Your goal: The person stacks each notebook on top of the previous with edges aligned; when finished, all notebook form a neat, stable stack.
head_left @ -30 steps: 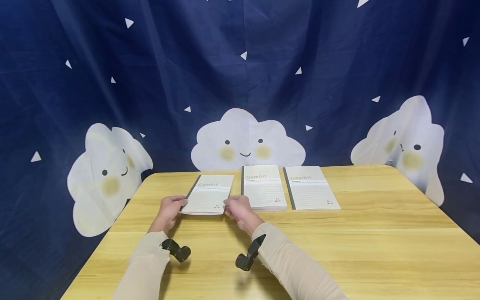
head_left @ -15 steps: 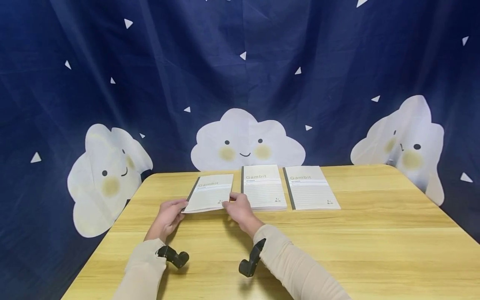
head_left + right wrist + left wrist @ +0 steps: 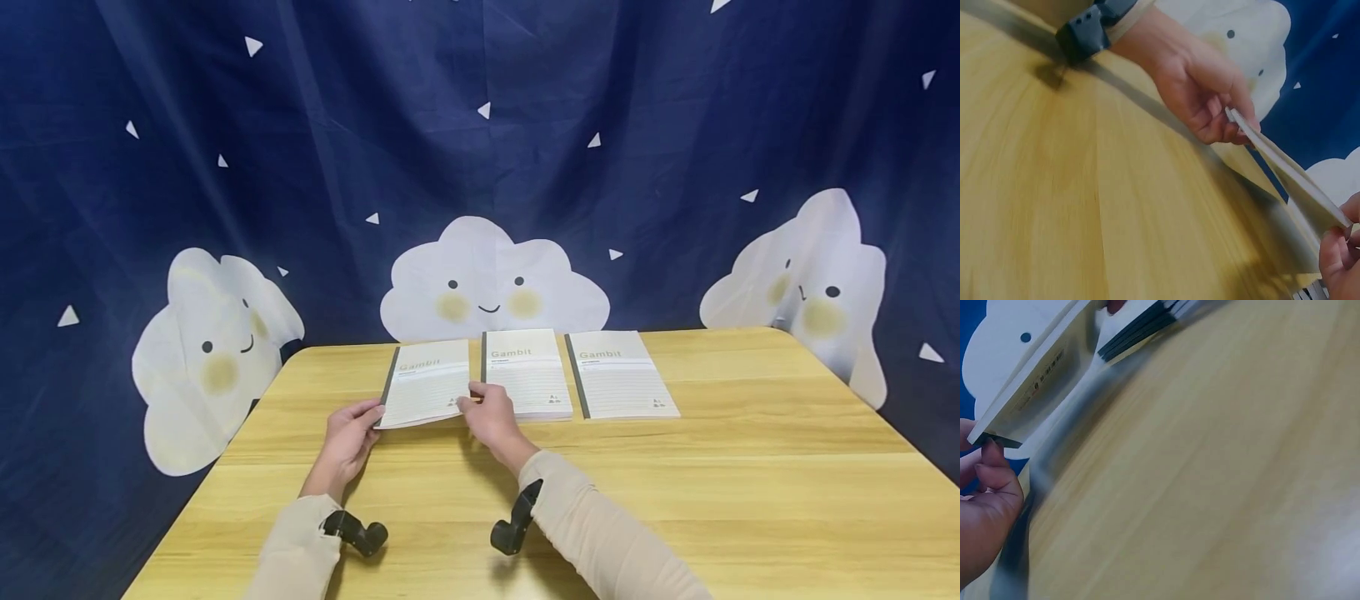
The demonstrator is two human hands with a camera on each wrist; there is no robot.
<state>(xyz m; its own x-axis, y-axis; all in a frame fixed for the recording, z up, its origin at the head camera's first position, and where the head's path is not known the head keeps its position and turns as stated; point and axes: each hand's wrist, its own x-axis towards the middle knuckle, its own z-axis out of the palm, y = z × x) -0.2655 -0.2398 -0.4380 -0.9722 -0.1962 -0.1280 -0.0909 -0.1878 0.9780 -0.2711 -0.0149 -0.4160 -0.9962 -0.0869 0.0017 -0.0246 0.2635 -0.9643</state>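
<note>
A wooden worktop (image 3: 750,467) before a dark blue cloud-printed curtain (image 3: 675,167), with a notebook (image 3: 427,385) held up at its near edge.

The notebook sits at the left of a row of three, its near edge lifted clear of the wood; the left hand (image 3: 352,433) pinches its near left corner and the right hand (image 3: 491,417) pinches its near right corner, fingers curled under the cover. The wrist views are blurred: each shows only the notebook's thin edge and a few fingertips, and its cover print is unreadable there. Just right of it lies a second notebook (image 3: 528,379), whose near left corner the right hand partly covers, then a third (image 3: 618,375), close beside. Black wrist cameras (image 3: 513,525) sit on both beige sleeves (image 3: 600,542).
</note>
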